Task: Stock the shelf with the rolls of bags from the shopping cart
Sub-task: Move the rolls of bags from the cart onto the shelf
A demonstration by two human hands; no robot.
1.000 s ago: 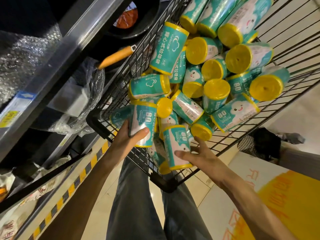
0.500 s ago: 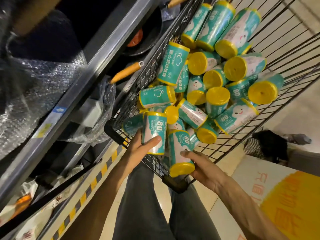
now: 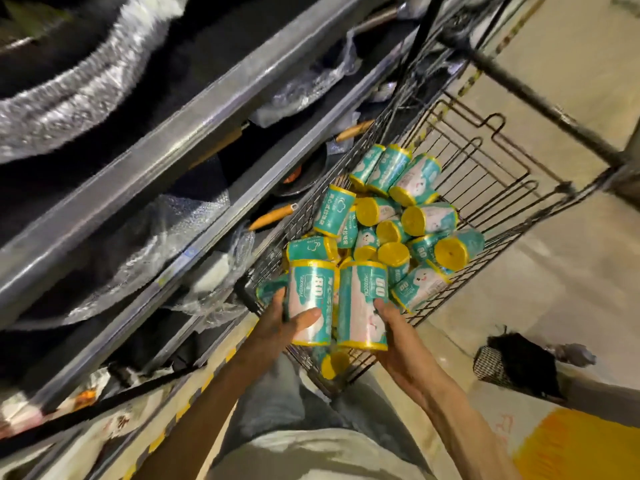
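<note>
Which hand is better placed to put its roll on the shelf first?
Left, probably. The left hand grips its roll right beside the shelf, which runs along that side. The right hand holds another roll on the far side and would have to cross over.

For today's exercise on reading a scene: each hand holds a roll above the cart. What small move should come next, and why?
Probably swing both rolls left toward the shelf. The left hand grips one roll, the right hand another roll, both lifted out of the pile in the cart, so only placing them remains.
</note>
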